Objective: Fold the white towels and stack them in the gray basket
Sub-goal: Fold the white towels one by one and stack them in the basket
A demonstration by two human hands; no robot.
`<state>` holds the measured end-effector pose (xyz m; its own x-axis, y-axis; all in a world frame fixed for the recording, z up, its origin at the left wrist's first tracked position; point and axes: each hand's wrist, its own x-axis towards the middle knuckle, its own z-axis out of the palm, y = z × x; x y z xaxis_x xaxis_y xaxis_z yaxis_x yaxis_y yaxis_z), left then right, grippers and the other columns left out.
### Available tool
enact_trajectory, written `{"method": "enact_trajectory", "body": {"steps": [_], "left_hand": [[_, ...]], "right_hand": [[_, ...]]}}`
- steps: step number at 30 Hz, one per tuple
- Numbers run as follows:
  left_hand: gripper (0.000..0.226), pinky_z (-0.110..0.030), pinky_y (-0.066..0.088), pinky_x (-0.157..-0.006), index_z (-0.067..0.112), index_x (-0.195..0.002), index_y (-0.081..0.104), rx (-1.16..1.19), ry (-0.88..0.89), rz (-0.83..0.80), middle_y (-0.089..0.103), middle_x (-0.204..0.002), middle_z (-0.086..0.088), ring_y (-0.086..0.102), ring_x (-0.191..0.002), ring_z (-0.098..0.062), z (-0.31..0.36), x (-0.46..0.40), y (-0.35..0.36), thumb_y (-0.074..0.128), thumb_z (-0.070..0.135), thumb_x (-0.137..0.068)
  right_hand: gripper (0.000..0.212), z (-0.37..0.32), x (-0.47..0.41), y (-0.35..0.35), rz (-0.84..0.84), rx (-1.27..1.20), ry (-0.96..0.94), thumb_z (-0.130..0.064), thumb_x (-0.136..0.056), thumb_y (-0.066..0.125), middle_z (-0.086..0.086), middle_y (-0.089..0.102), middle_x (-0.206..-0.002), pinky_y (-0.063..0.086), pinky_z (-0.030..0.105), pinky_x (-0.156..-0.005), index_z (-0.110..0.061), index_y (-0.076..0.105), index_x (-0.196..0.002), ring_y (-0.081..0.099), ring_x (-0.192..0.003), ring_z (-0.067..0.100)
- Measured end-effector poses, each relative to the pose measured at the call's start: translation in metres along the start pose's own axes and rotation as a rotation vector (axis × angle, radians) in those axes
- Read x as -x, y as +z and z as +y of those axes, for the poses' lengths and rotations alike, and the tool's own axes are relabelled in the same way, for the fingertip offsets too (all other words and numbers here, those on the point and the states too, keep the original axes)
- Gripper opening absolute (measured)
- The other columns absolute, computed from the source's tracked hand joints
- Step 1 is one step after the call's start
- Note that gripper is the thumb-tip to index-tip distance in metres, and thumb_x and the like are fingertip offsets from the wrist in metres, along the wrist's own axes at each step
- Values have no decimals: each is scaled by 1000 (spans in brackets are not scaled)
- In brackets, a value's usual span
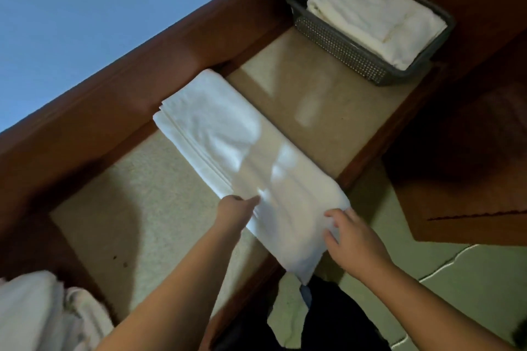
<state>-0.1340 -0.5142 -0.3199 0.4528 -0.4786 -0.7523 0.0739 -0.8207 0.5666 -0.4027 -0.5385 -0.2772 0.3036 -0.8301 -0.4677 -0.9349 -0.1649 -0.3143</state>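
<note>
White cloth fills the near left corner: a heap of unfolded towels (37, 313), bunched and partly cut off by the picture's edge, lying on the beige surface (137, 208) framed by dark red-brown wood (114, 88). Behind the wood, on the far left, stands a blue wall (71, 8).

Toward the middle lies a white towel (228, 145), folded into a long strip of several layers that runs from the far wooden edge down to the near edge, where its near corner hangs over. The left hand (235, 212) is at the strip's left side near its near end; its fingers curl at the layered edge, though blur hides whether they pinch the cloth or only press it. Just to the right, the right hand (353, 239) rests on the strip's near right edge with fingers spread and slightly bent, their tips touching the fabric.

At the far right sits the gray basket (342, 51), well apart from the hands, its wall perforated. Inside it lie folded towels (376, 17), stacked and rising above the rim.
</note>
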Motion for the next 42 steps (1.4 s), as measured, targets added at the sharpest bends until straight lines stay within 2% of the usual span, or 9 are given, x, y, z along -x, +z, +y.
{"method": "enact_trajectory", "body": {"steps": [4, 10, 15, 18, 22, 28, 30, 35, 42], "left_hand": [[28, -28, 41, -57, 3, -81, 62, 14, -45, 88, 58, -77, -11, 55, -65, -23, -18, 27, 31, 75, 25, -91], [24, -37, 60, -67, 16, -93, 70, 57, -139, 294, 72, -79, -1, 69, -70, -22, -41, 65, 62, 64, 39, -90], [33, -29, 45, -58, 20, -96, 62, -26, -125, 264, 69, -87, 4, 66, -78, -15, -47, 93, 103, 71, 51, -90], [27, -28, 40, -55, 19, -90, 60, -42, -132, 312, 66, -83, 4, 61, -74, -11, -57, 109, 119, 68, 45, -92], [24, -31, 42, -64, 23, -90, 59, 14, -148, 347, 66, -85, 7, 60, -80, -9, -82, 127, 138, 64, 45, -96], [22, -26, 43, -61, 23, -108, 62, 25, -193, 310, 65, -96, 10, 61, -78, -8, -120, 135, 164, 63, 43, -99], [35, -26, 50, -67, 23, -114, 61, 78, -234, 253, 66, -101, 9, 65, -85, -9, -130, 135, 171, 68, 51, -93], [128, -45, 53, -100, 14, -143, 46, 372, -319, 219, 60, -134, -2, 59, -123, -27, -138, 120, 181, 79, 91, -47], [68, -39, 59, -94, 22, -120, 66, 683, -224, 181, 75, -114, 3, 73, -104, -18, -125, 129, 199, 91, 59, -69]], "right_hand": [[54, 8, -37, -11, -14, -20, 57, -39, -96, 60, 0, 35, -139, 53, 41, -94, -34, 35, -144, 46, -125, 24], [48, 34, -69, -16, 3, -152, 11, -29, -90, 75, 11, 46, -127, 47, 34, -84, -20, 50, -130, 55, -108, 30], [38, 55, -82, -24, -99, -343, 82, -25, -100, 64, 5, 50, -123, 47, 29, -66, -14, 46, -132, 55, -97, 22], [32, 69, -88, -24, -220, -341, 93, -26, -100, 65, 7, 60, -116, 57, 41, -76, -15, 50, -126, 64, -94, 24], [29, 81, -89, -27, -325, -359, 74, -29, -101, 66, -2, 61, -103, 47, 30, -64, -19, 50, -123, 60, -87, 14], [29, 93, -93, -17, -321, -379, 32, -34, -100, 66, 2, 60, -104, 43, 33, -79, -15, 52, -117, 58, -94, 18], [30, 98, -93, -15, -331, -404, 11, -35, -100, 67, 0, 61, -101, 46, 32, -77, -13, 52, -116, 59, -93, 16], [29, 113, -93, -17, -471, -309, -85, -33, -95, 73, -3, 71, -112, 54, 41, -95, -20, 63, -119, 66, -104, 15], [33, 122, -87, -29, -533, -370, -74, -35, -98, 69, 4, 70, -118, 53, 40, -94, -12, 56, -118, 67, -106, 21]]}}
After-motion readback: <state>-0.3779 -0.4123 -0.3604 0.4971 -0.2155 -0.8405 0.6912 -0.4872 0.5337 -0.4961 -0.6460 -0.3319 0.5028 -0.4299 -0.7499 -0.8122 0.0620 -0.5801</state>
